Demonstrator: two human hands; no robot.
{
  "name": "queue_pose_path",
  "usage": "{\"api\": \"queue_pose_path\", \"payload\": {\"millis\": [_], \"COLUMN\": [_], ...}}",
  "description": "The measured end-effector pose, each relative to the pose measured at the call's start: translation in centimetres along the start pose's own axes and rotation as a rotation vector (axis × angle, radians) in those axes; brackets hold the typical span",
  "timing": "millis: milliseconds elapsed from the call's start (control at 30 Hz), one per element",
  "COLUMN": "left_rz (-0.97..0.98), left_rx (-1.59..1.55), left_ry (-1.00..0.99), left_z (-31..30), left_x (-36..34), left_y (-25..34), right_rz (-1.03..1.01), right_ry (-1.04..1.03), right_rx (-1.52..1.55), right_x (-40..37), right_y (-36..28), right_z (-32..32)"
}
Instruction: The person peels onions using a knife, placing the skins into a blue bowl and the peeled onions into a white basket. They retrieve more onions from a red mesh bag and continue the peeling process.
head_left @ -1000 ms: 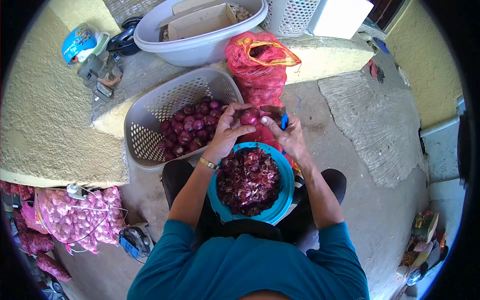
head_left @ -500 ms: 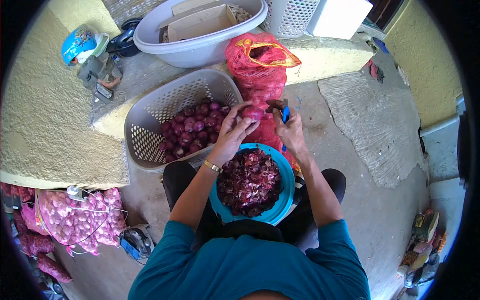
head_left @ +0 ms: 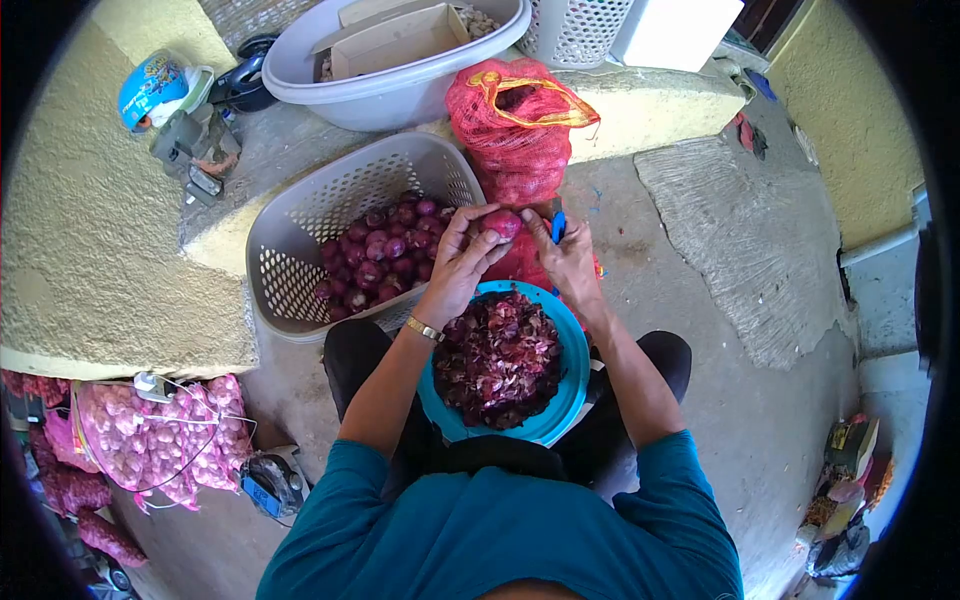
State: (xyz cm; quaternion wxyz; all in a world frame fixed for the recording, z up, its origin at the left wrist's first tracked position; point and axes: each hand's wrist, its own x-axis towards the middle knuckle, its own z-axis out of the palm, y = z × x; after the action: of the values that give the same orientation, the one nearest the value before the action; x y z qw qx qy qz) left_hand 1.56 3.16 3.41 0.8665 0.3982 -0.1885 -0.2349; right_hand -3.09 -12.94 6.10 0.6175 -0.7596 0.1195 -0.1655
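Note:
A red onion (head_left: 502, 224) is gripped in the fingers of my left hand (head_left: 462, 258), above the blue basin. My right hand (head_left: 568, 262) is closed around a knife with a blue handle (head_left: 558, 227), its thumb against or very close to the onion's right side. Below both hands, the blue basin (head_left: 573, 385) between my knees holds a heap of dark onion skins (head_left: 497, 360). To the left, a grey perforated basket (head_left: 300, 210) contains many red onions (head_left: 370, 250). A red mesh sack (head_left: 510, 150) stands just beyond my hands.
On the ledge stand a large grey tub (head_left: 390, 95) with a carton in it, a white perforated basket (head_left: 575, 30) and a blue helmet (head_left: 150, 90). A pink net bag of garlic (head_left: 160, 435) and a blue-faced scale (head_left: 272, 485) sit on the left.
My right hand has moved left and slightly down, bringing its thumb to the onion. The dark piece of skin at its fingertips is no longer visible there. The left hand keeps its hold.

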Motion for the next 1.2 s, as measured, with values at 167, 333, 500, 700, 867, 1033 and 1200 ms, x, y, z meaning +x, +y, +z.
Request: {"api": "queue_pose_path", "payload": {"millis": [167, 333, 500, 700, 867, 1033, 1200], "left_rz": [-0.017, 0.005, -0.008, -0.121, 0.066, 0.344, -0.369], "left_rx": [-0.017, 0.005, -0.270, -0.928, -0.039, 1.348, 2.005], "left_ry": [0.017, 0.046, 0.220, 0.380, 0.284, -0.161, -0.060], "left_z": [-0.2, -0.2, -1.7, -7.8, -2.1, -2.3, -4.1], "left_x": [0.1, 0.1, 0.4, -0.8, 5.1, 19.9, 29.6], "left_y": [-0.7, -0.7, 0.8, 0.2, 1.3, 0.8, -2.4], "right_rz": [0.003, 0.067, 0.068, 0.137, 0.190, 0.071, 0.130], "right_ry": [-0.046, -0.029, 0.020, -0.138, -0.192, -0.459, -0.650], "right_rx": [0.012, -0.008, 0.040, -0.264, -0.294, -0.658, -0.767], "right_x": [-0.7, 0.0, 0.0, -1.4, -2.1, -4.6, -6.5], "right_y": [-2.0, 0.2, -0.1, -1.7, 0.7, 6.3, 6.1], "right_z": [0.0, 0.0, -0.7, -2.2, -3.1, -4.5, -5.5]}}
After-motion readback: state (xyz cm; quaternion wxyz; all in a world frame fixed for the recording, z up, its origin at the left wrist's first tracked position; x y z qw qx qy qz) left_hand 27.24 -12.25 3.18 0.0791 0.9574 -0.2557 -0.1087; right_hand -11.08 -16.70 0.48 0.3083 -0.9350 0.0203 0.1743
